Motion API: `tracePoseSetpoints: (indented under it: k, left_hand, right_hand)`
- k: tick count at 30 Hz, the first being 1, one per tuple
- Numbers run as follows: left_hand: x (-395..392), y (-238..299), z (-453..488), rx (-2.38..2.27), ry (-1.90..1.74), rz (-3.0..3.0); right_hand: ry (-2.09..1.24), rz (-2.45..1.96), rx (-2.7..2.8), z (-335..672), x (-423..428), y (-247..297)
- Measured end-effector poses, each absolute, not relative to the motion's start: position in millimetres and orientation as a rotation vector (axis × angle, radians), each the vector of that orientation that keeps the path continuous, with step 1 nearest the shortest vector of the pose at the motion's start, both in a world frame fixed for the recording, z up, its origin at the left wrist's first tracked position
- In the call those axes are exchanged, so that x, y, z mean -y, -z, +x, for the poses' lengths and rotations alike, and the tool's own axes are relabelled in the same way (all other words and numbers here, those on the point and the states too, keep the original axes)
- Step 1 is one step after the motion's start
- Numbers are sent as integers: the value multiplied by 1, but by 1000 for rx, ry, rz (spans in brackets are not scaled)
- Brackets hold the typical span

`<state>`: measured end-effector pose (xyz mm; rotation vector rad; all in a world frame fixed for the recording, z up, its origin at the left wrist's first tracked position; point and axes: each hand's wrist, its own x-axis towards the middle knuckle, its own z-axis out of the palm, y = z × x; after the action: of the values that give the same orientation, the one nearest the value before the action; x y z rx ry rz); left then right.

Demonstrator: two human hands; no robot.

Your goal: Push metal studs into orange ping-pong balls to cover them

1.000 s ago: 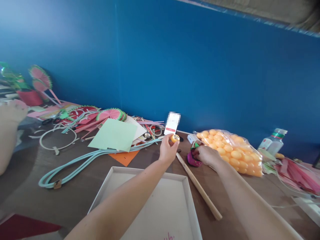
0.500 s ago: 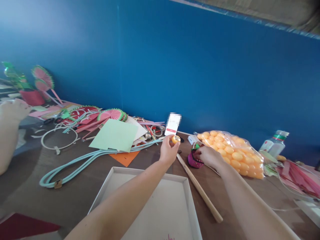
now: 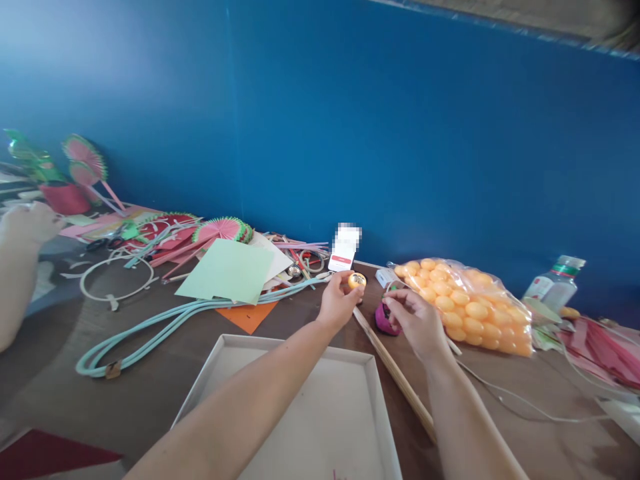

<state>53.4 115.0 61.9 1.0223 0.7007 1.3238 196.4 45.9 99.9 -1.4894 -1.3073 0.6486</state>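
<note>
My left hand (image 3: 338, 303) pinches a small orange ball (image 3: 357, 281) with a shiny spot on it, held above the brown table. My right hand (image 3: 415, 319) hovers just right of it with fingers curled in a pinch over a magenta glue gun (image 3: 383, 319); a thin white cord (image 3: 505, 393) trails from under that hand across the table. What the right fingers hold is too small to make out. A clear bag of orange balls (image 3: 470, 305) lies right of both hands.
A white tray (image 3: 280, 413) sits near me, a wooden stick (image 3: 395, 373) beside it. Teal tubing (image 3: 165, 320), a green sheet (image 3: 227, 270), paper fans (image 3: 223, 229), a hoop (image 3: 117, 277) and a bottle (image 3: 555, 287) crowd the table. Another person's arm (image 3: 17, 267) is at far left.
My right hand has lifted off the magenta glue gun and moved toward the ball in my left hand. The white cord now shows across the table.
</note>
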Motion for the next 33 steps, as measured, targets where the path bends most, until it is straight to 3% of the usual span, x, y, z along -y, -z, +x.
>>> tracePoseSetpoints:
  k: [8,33]
  left_hand:
    - [-109,-64,52,-697,-1318,1159]
    - [-103,-68,51,-651,-1198,1256]
  right_hand:
    - [-903,-1212,1107,184,-40,-77]
    - [-909,-1068,1030,181,-32,-82]
